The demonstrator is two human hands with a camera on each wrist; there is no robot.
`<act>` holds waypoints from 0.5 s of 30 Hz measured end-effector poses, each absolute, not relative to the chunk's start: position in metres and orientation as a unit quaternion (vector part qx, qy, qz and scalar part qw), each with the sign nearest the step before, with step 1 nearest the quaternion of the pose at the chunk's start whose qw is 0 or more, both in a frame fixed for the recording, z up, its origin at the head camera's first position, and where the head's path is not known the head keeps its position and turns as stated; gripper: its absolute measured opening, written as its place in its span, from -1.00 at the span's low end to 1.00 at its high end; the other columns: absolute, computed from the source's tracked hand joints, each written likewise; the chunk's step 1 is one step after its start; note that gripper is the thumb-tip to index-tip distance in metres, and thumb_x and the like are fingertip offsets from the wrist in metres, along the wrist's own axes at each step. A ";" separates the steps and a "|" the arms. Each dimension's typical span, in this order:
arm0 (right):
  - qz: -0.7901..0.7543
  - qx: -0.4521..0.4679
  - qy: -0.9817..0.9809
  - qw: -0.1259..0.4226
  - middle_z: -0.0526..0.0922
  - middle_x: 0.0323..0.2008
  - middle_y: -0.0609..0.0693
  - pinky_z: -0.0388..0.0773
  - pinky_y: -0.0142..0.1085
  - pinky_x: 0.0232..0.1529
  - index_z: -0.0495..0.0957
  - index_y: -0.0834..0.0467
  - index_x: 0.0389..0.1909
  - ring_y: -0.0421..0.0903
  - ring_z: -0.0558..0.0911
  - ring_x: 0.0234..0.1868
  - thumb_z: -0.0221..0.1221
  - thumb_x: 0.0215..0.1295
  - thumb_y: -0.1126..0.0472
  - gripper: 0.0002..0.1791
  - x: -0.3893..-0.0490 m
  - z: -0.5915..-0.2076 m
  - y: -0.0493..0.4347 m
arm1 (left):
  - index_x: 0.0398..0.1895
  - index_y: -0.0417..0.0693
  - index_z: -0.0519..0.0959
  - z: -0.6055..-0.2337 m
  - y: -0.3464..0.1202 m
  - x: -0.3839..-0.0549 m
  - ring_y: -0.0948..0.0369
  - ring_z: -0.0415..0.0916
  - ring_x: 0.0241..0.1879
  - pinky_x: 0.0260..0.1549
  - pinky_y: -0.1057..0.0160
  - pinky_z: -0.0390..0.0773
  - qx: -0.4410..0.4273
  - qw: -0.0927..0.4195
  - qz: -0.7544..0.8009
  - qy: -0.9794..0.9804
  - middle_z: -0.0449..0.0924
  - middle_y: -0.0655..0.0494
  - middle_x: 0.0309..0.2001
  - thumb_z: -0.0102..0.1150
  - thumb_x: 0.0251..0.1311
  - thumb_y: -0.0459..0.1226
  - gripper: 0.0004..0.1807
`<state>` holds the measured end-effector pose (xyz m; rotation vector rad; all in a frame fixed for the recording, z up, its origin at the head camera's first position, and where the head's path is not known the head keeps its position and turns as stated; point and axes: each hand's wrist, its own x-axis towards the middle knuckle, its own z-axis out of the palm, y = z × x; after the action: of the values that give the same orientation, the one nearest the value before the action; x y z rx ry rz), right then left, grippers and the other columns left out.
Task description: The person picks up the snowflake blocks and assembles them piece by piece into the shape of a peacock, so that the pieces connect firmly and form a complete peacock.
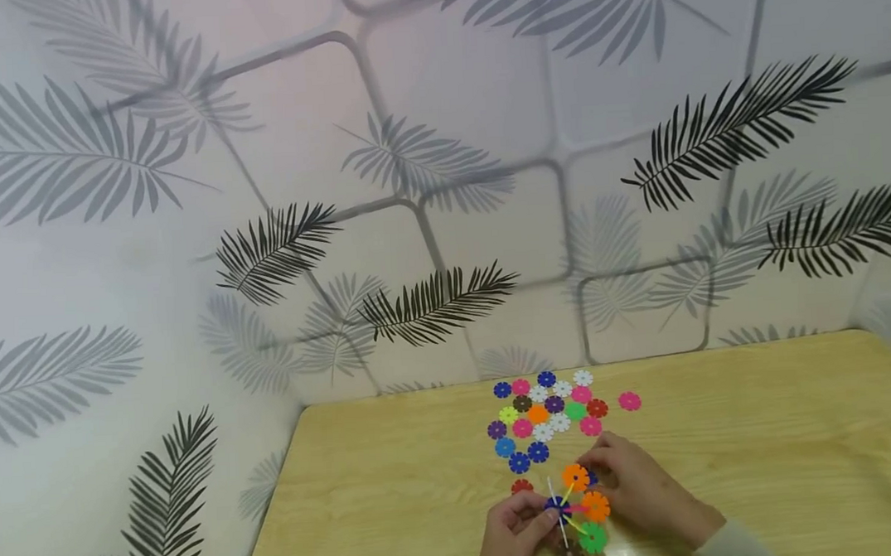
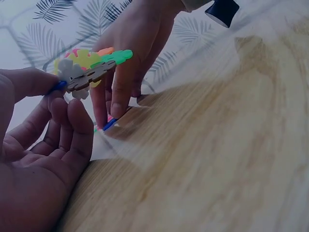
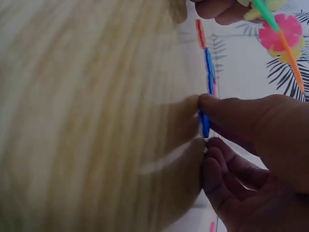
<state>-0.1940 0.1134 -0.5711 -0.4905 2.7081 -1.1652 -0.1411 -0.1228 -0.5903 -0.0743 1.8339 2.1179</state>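
My left hand (image 1: 511, 534) pinches a dark blue notched plastic disc (image 1: 554, 504) between thumb and fingers. Slotted into that disc is a fan of others: orange discs (image 1: 596, 506), a green disc (image 1: 594, 538), a brown disc (image 2: 96, 76) and white, yellow and pink ones, all held above the table. To the right, my right hand (image 1: 641, 487) reaches down to the tabletop. Its thumb and fingers pinch the edges of a loose blue disc (image 3: 205, 125) lying there, partly hidden in the head view behind an orange disc.
Loose notched discs in many colours lie in a cluster on the wooden table (image 1: 380, 480), among them a white disc (image 1: 543, 432) and a blue disc (image 1: 519, 462). A red disc (image 1: 522, 486) lies just beyond the left hand. Behind stands a leaf-patterned wall (image 1: 488, 226).
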 end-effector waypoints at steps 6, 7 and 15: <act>-0.407 -0.164 0.889 0.128 0.60 -0.27 -0.07 0.53 -0.41 -0.23 0.67 0.11 -0.17 -0.15 0.50 -0.24 0.57 0.18 0.28 -0.72 -0.199 -0.563 0.127 | -0.12 -0.36 0.70 -0.589 -0.121 -0.144 0.37 0.68 -0.32 -0.25 0.45 0.71 -0.022 0.162 0.735 0.658 0.78 0.17 -0.30 0.33 0.42 -0.37 -0.85; -0.412 -0.173 0.885 0.132 0.60 -0.28 -0.07 0.52 -0.41 -0.25 0.65 0.11 -0.19 -0.16 0.49 -0.25 0.59 0.17 0.27 -0.69 -0.199 -0.563 0.130 | -0.12 -0.37 0.70 -0.589 -0.120 -0.145 0.38 0.67 -0.31 -0.23 0.45 0.70 -0.020 0.162 0.732 0.662 0.78 0.18 -0.30 0.34 0.43 -0.36 -0.83; -0.499 -0.184 0.845 0.050 0.80 -0.25 -0.09 0.70 -0.45 -0.20 0.75 0.12 -0.12 -0.34 0.68 -0.28 0.46 0.36 0.28 -0.87 -0.193 -0.550 0.133 | -0.11 -0.31 0.72 -0.591 -0.123 -0.147 0.35 0.65 -0.28 -0.18 0.44 0.68 -0.025 0.177 0.716 0.675 0.78 0.20 -0.28 0.38 0.42 -0.27 -0.78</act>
<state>-0.1933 0.1328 -0.5496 -0.5591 2.5747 -1.5200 -0.1467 -0.1230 -0.5909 -0.0705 1.9087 2.0267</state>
